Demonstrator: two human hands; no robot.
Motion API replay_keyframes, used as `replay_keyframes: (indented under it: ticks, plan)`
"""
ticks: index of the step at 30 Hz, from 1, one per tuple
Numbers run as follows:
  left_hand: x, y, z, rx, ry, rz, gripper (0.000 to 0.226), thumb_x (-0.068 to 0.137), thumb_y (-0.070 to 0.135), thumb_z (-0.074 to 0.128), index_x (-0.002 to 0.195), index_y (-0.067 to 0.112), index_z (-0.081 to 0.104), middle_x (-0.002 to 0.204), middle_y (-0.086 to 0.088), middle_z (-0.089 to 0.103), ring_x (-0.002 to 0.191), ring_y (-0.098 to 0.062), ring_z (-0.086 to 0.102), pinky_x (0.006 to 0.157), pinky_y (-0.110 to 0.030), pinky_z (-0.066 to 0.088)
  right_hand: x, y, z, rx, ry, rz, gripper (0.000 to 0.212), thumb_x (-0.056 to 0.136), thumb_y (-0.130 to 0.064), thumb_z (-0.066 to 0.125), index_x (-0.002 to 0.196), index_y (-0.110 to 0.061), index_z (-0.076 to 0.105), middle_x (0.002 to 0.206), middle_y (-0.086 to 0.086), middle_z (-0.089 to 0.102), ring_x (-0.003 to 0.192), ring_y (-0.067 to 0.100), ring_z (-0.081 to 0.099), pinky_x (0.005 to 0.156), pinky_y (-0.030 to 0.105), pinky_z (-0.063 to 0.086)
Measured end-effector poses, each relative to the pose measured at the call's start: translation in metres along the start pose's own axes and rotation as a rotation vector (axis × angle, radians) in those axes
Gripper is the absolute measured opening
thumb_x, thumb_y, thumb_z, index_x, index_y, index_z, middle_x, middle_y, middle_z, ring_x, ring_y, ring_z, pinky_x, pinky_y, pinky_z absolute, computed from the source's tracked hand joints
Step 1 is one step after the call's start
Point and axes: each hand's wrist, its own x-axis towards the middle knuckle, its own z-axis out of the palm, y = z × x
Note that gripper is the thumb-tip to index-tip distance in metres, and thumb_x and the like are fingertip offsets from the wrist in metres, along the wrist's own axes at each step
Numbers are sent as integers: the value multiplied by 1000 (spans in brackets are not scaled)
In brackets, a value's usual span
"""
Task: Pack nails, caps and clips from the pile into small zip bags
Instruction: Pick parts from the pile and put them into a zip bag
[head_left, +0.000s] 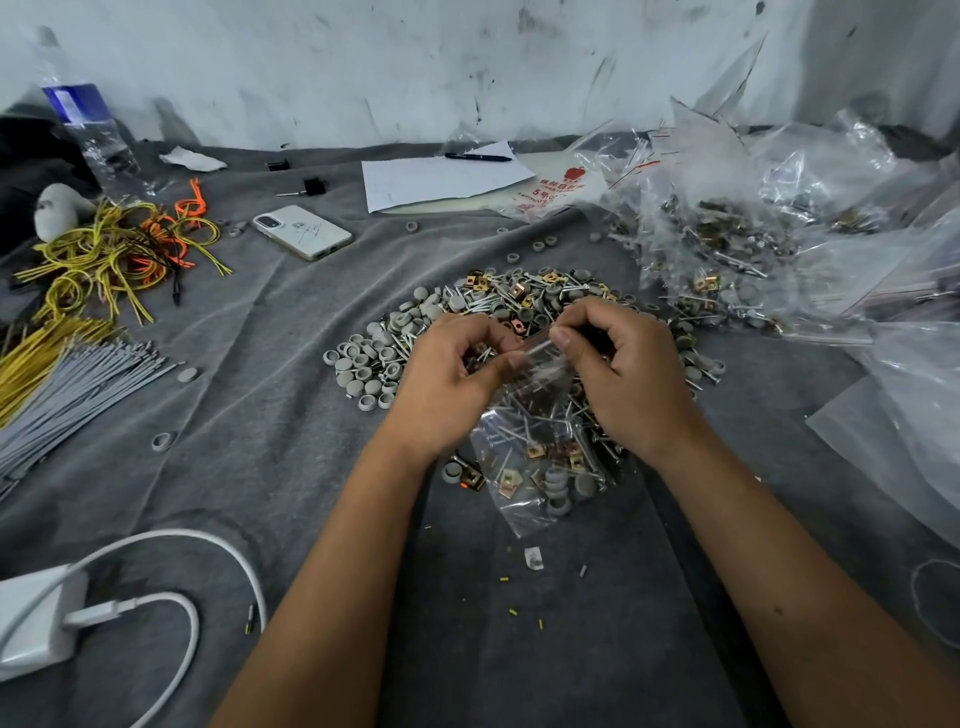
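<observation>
Both hands, L (447, 374) & R (623, 374), pinched 1 small zip bag (540, 457) by its top edge, fingers clamped on it, above the pile (467, 322). Bag held approx. 4 grey caps, 4-5 clips, several nails; exact count unclear.

A wrinkled grey cloth (249, 415) covers the whole work surface. Behind it stands a pale, whitish wall (389, 62), scuffed with dark marks and streaks. Where cloth meets wall, the edge runs roughly level across the view. Light is soft and even, with faint shadows on the cloth.
</observation>
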Motion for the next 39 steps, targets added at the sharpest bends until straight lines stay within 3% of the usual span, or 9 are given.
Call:
replay_keyframes:
  ticks: [6, 12, 14, 19, 25, 29, 35, 37, 39]
  plan:
    - [-2, 3, -3, -21, 2, -51, 5, 95, 14, 71, 91, 17, 70, 95, 10, 66, 98, -25, 63, 95, -60, 50, -2, 3, -2, 101, 69, 63, 10, 100, -6, 62, 93, -1, 66, 83, 6, 67, 67, -4, 65, 56, 7, 47]
    - [-1, 0, -6, 30, 47, -46, 5, 95, 16, 73, 90, 17, 72, 93, 10, 68, 98, -22, 63, 98, -52, 49, 1, 11, -6, 38, 133, 122, 10, 101, -16, 62, 93, -18, 68, 77, -4, 65, 69, 12, 61, 61, 24, 51]
    - [-2, -7, -9, 51, 71, -64, 9, 95, 13, 72, 88, 18, 71, 95, 4, 71, 99, -22, 65, 98, -52, 50, 3, 15, -10, 79, 179, 172, 15, 103, -20, 60, 91, -25, 65, 75, -8, 63, 63, 4, 58, 55, 19, 49]
    - [-2, -39, -39, -124, 370, -243, 26, 95, 11, 72, 77, 29, 70, 90, 15, 76, 91, -2, 68, 97, -38, 54, 15, 39, -56, 266, 558, 383, 25, 103, -21, 57, 79, -27, 63, 62, -16, 61, 60, 1, 51, 62, 27, 44]
    - [-3, -17, -7, -330, 395, -129, 3, 92, 24, 72, 95, 25, 71, 100, 8, 74, 94, -7, 68, 84, -30, 53, 8, 31, -36, 308, 192, 228, 23, 103, -23, 56, 83, -30, 65, 71, -14, 62, 67, 3, 56, 63, 17, 48]
    - [-6, 2, 10, -352, 191, -46, 39, 93, 21, 78, 129, 18, 62, 126, 6, 70, 118, -9, 66, 93, -28, 58, 6, 19, -30, 344, -2, 147, 14, 97, -34, 58, 88, -32, 69, 78, -9, 64, 76, 6, 60, 69, 20, 51]
    - [-2, 5, 18, -214, 125, -4, 6, 92, 9, 75, 98, 7, 75, 85, 7, 69, 72, -6, 58, 67, -32, 47, 4, 12, -23, 346, -62, 86, 10, 96, -35, 61, 90, -32, 68, 83, -8, 66, 81, 9, 63, 74, 28, 55]
    - [-3, 5, 18, -196, 119, -8, 3, 92, 10, 75, 93, 8, 75, 79, 5, 66, 69, -14, 57, 63, -42, 50, 3, 13, -21, 296, -75, 49, 6, 96, -32, 66, 93, -28, 69, 81, -9, 66, 73, 8, 61, 64, 22, 52]
    - [-3, 5, 18, -161, 111, 7, 3, 92, 12, 76, 91, 9, 74, 80, -1, 67, 72, -26, 59, 68, -54, 54, 3, 13, -19, 211, -78, 1, 2, 93, -27, 74, 93, -26, 72, 82, -7, 68, 72, 16, 63, 61, 32, 54]
